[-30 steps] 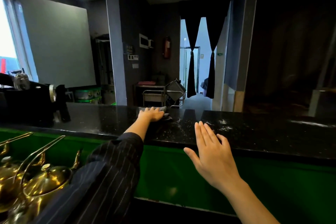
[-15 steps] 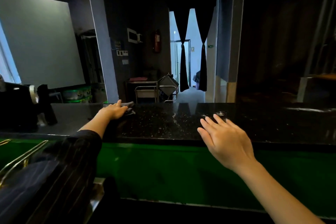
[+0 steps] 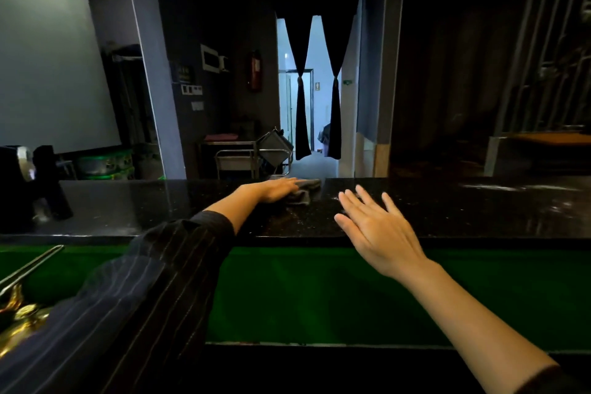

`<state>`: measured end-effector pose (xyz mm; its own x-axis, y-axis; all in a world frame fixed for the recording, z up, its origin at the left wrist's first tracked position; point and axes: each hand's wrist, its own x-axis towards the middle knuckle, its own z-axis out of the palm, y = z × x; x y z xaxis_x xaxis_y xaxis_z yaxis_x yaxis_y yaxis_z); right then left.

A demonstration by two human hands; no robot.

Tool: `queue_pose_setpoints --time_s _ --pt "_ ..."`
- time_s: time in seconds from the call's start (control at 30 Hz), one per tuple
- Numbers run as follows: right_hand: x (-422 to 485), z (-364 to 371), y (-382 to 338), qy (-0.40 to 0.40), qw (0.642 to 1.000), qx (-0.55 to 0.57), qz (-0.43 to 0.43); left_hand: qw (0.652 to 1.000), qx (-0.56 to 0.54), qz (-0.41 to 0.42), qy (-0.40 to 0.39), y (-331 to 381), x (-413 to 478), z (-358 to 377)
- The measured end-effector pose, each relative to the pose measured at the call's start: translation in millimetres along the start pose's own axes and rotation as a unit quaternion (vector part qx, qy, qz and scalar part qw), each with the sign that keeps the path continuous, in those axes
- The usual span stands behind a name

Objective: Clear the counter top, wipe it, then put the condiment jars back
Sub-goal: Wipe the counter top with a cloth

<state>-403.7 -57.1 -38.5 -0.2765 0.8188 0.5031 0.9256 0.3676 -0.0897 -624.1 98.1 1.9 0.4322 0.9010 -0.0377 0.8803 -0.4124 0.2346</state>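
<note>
While the left hand (image 3: 271, 190) presses, fingers straight, a crumpled grey cloth (image 3: 306, 194) at the far edge of the black stone surface (image 3: 447, 211), the right hand (image 3: 380, 230) hovers spread and empty.

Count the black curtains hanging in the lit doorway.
2. The left curtain and the right curtain hang side by side, each tied at mid-height; others may be out of sight.

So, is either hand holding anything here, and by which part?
Nothing is gripped. The left hand presses flat on the left part of the grey cloth; the right hand is open, empty.
</note>
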Motion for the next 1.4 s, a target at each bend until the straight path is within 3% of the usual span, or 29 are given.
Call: queue_pose_setpoints --time_s 0.1,0.27,0.53,0.63,0.77,0.9,1.03,1.1,1.2,1.4 --pt "-19 -18 44 0.011 0.997 0.006 0.073 0.995 -0.036 -0.078 0.056 -45 -22 -5" --pt "-30 -10 71 -0.018 0.984 -0.070 0.160 0.991 0.045 -0.112 0.061 -49 -16 0" --pt "-27 -7 69 -0.013 0.983 -0.074 0.170 0.985 0.091 -0.128 0.066 37 2 31" --pt "-26 -10 69 -0.029 0.981 -0.076 0.174 0.990 0.075 -0.096 0.067 84 5 42" --pt "-28 -17 71 -0.052 0.982 -0.077 0.165 0.995 0.043 -0.071 0.052 80 3 37" --pt "-28 -20 70 -0.073 0.981 -0.070 0.168 0.985 -0.001 -0.157 0.068 21 -9 25" --pt "-25 -17 71 -0.064 0.980 -0.070 0.178 0.985 -0.003 -0.165 0.058 0 -33 18" --pt "-24 -15 71 -0.062 0.979 -0.069 0.180 0.984 0.020 -0.157 0.081 7 -45 22" --pt "-23 -12 72 -0.056 0.980 -0.069 0.180 0.969 0.014 -0.220 0.114 35 -60 31" --pt "-22 -12 71 -0.055 0.981 -0.073 0.170 0.954 0.030 -0.280 0.100 118 -61 46"
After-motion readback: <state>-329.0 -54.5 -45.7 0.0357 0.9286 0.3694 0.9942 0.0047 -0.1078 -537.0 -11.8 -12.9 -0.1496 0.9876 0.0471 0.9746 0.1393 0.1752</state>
